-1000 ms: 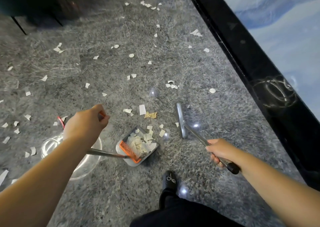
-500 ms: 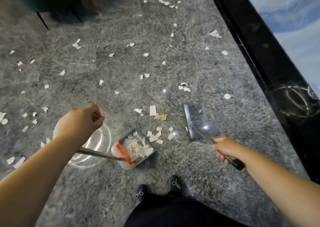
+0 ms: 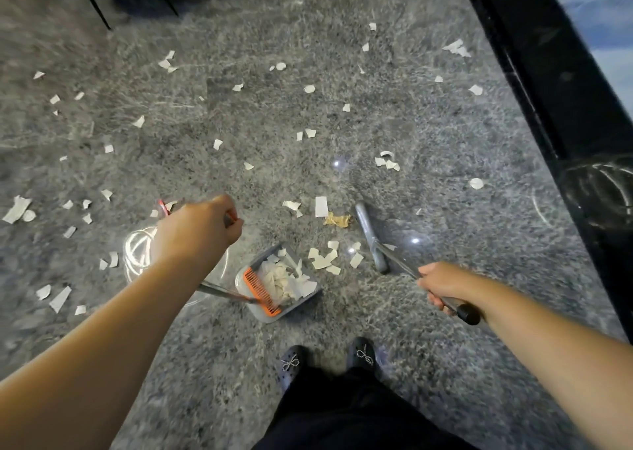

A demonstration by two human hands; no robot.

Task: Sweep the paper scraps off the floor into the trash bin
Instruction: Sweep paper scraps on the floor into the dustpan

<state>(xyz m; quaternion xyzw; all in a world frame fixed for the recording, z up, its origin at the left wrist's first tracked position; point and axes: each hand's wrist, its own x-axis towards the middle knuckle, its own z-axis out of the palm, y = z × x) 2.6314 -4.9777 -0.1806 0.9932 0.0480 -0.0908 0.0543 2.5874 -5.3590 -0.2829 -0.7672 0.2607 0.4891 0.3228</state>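
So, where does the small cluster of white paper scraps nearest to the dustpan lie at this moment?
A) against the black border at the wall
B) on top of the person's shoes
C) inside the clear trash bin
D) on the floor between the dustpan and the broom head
D: the cluster of scraps lies on the grey floor, to the right of the dustpan and just left of the broom head.

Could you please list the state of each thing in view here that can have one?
left hand: closed around the dustpan handle
right hand: closed around the broom handle
dustpan: on the floor, holding a heap of scraps
broom head: down on the floor, right of a small scrap cluster
paper scraps: many loose on the floor
clear trash bin: upright, open-topped
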